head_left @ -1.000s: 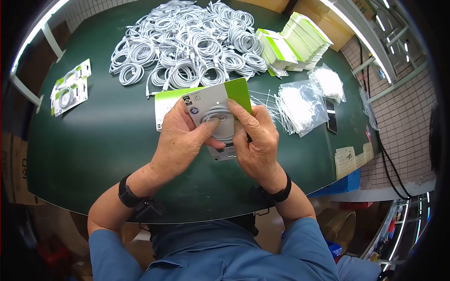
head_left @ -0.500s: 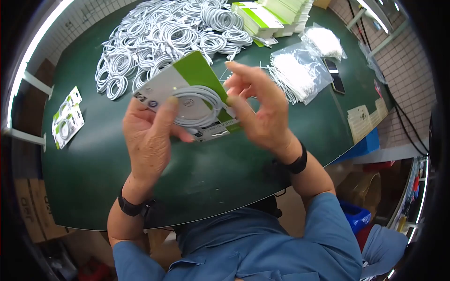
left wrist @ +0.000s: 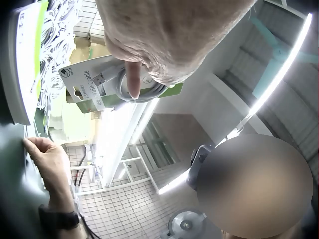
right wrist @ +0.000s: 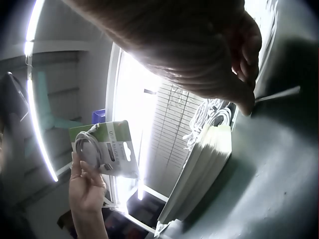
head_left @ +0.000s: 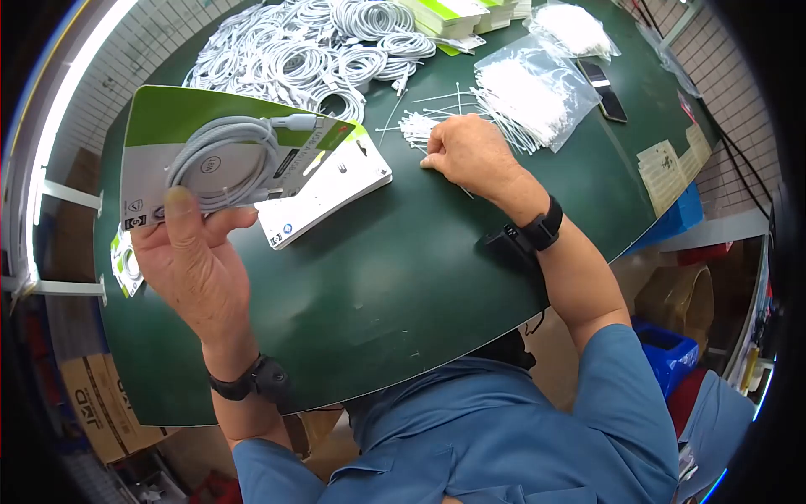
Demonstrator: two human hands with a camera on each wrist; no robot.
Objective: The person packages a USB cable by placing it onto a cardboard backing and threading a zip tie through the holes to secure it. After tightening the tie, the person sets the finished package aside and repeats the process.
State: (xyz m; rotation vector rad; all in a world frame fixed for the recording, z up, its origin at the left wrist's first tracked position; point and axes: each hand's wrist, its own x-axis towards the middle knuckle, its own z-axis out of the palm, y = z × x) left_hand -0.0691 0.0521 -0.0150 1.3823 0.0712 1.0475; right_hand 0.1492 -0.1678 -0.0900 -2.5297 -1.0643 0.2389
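My left hand point(head_left: 197, 260) holds up a green-and-white packaging card point(head_left: 147, 172), thumb on its front and fingers behind. A coiled white USB cable point(head_left: 186, 160) lies against the card, its connector toward the upper right. The left wrist view also shows this card point(left wrist: 75, 79), partly covered by the hand. On the table to the right, my right hand point(head_left: 480, 155) pinches among loose white cable ties point(head_left: 417, 130), thumb and forefinger together. A thin white tie point(right wrist: 279, 94) sticks out from its fingertips in the right wrist view.
A stack of cards point(head_left: 336, 189) lies beside the held card. Behind are a heap of coiled cables point(head_left: 294, 59) and more card stacks point(head_left: 445, 17). Bags of cable ties point(head_left: 537, 101) and a phone point(head_left: 603, 88) lie at the right. Carded cables point(head_left: 126, 265) sit at the left.
Both hands held the carded cable earlier. The right hand has let go and moved right, down to the loose ties. The left hand has carried the card left, turning it.
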